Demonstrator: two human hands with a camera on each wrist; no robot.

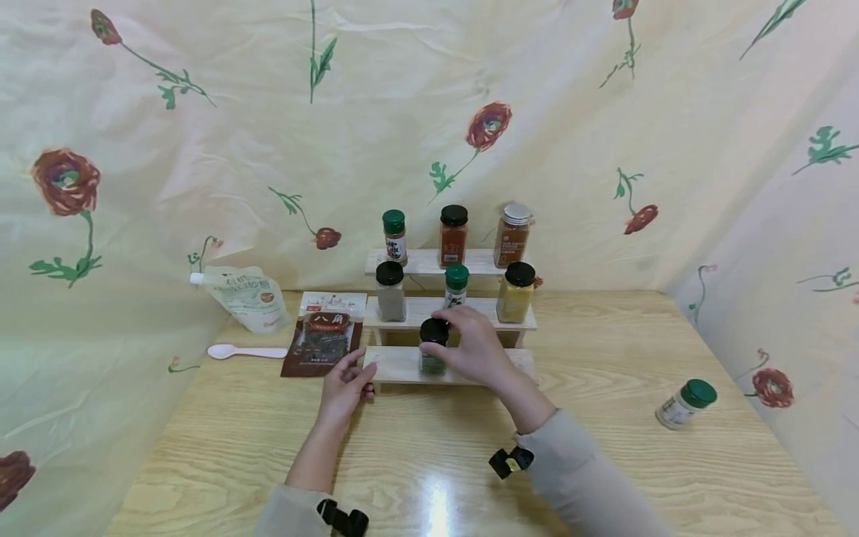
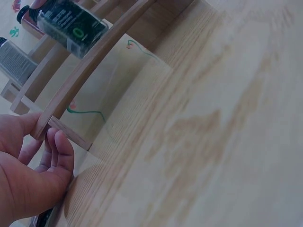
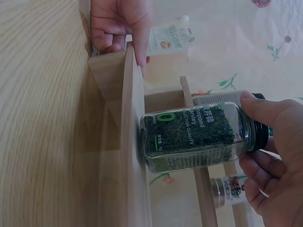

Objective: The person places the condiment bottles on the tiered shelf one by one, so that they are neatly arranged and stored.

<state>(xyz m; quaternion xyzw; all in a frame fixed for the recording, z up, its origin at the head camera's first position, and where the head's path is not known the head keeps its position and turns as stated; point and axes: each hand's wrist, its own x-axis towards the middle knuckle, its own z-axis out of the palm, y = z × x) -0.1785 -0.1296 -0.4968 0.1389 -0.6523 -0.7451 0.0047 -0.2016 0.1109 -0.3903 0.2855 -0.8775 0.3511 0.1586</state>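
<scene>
From the head view, the right hand (image 1: 473, 347) has its grip closed round the black cap of a herb jar (image 1: 433, 349) standing on the lowest step of the wooden rack (image 1: 396, 367). The left hand (image 1: 345, 386) pinches that step's left end. A star anise packet (image 1: 323, 333) printed "八角" lies left of the rack on the surface (image 1: 604, 418).

In the left wrist view, the left hand's fingers (image 2: 57, 151) wrap the step's edge, steadying the rack; keeping that hold firm should stop it sliding.

In the right wrist view, the jar's base meets the step. Its label reads "chopped parsley" and "selection quality". Setting it flat before letting go seems wise.
</scene>
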